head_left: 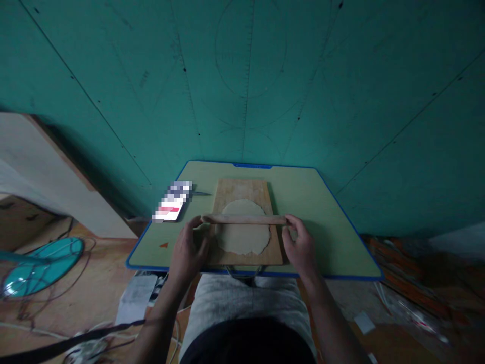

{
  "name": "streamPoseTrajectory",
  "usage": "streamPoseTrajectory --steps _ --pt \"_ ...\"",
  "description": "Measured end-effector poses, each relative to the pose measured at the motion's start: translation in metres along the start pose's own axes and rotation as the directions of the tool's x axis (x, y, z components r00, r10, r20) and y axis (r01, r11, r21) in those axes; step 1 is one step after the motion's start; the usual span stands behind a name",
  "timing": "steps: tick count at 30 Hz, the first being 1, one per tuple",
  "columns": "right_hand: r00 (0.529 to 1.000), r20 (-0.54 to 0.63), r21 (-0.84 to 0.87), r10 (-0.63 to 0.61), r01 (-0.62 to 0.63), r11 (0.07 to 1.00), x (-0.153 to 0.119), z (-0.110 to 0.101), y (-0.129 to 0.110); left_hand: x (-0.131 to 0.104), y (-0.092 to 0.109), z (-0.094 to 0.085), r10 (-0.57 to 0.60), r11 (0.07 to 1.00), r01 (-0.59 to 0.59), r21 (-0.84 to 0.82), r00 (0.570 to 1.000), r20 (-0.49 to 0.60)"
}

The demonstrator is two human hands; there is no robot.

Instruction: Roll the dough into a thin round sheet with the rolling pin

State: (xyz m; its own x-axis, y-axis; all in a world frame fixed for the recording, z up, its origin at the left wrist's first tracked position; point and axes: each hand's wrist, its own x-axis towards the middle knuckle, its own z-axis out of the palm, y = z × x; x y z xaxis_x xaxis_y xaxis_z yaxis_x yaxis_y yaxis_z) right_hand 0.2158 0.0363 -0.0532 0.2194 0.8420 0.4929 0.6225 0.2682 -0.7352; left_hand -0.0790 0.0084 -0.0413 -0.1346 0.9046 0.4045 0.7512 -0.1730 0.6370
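A wooden rolling pin (244, 219) lies across a flat round of dough (243, 227) on a wooden board (242, 191). My left hand (188, 248) rests on the pin's left end, fingers over it. My right hand (301, 242) presses on the pin's right end. The board sits in the middle of a small green table with a blue rim (322, 202), right in front of my lap.
A phone (172, 202) lies on the table left of the board, with a dark thin object (202, 193) beside it. A teal wall rises behind the table. A teal fan (40, 263), cables and papers lie on the floor at left; clutter lies at right.
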Motion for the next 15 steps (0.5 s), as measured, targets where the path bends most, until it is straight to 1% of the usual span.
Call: streamPoseTrajectory --steps 4,10,15 --pt "1.0 -0.027 -0.007 0.004 -0.004 1.0 0.0004 0.0003 0.0016 -0.001 0.0 0.001 -0.011 1.0 0.011 0.007 1.0 -0.011" --pt "0.999 -0.037 0.025 0.022 -0.021 0.999 0.0006 -0.0008 0.0014 -0.0015 -0.0003 0.0014 -0.026 1.0 0.026 -0.002 1.0 -0.014" --pt "0.999 -0.033 0.028 0.031 -0.03 0.999 0.0015 -0.0016 0.0004 -0.0021 -0.0012 0.0017 -0.035 0.999 0.035 -0.012 0.997 -0.066"
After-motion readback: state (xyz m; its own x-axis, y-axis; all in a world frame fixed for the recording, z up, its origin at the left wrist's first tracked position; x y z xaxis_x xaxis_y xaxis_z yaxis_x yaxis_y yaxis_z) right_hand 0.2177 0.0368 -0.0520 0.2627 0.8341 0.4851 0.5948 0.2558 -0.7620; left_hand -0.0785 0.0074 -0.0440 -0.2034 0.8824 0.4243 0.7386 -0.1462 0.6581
